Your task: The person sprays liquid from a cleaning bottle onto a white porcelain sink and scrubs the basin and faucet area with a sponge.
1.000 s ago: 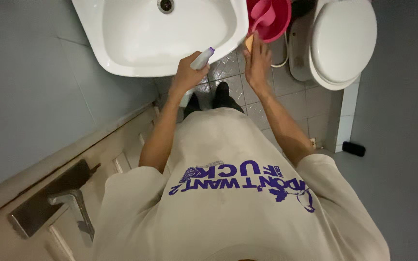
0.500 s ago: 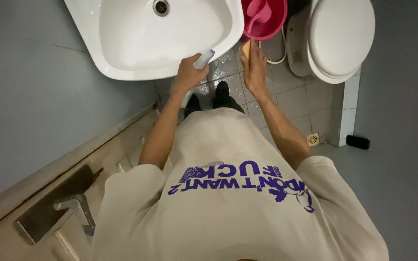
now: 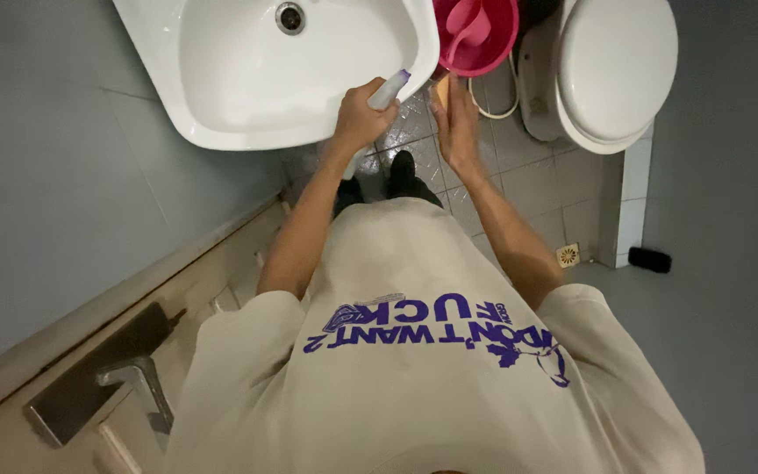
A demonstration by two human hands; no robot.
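- Left hand (image 3: 360,118) wrapped tight around pale spray bottle (image 3: 388,89), nozzle end over rim of white sink (image 3: 221,132).
- Right hand (image 3: 456,118) flat, fingers pressed together against small orange object (image 3: 439,88), barely visible.
- Risk: bottle knocking sink rim; spray drifting onto tiled floor (image 3: 528,189) or into pink bucket (image 3: 475,35) just beside.

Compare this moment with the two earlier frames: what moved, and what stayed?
Little changed. The left hand keeps gripping the spray bottle at the washbasin rim; the right hand stays by the pink bucket. Only the camera view shifted slightly. The toilet is unmoved.
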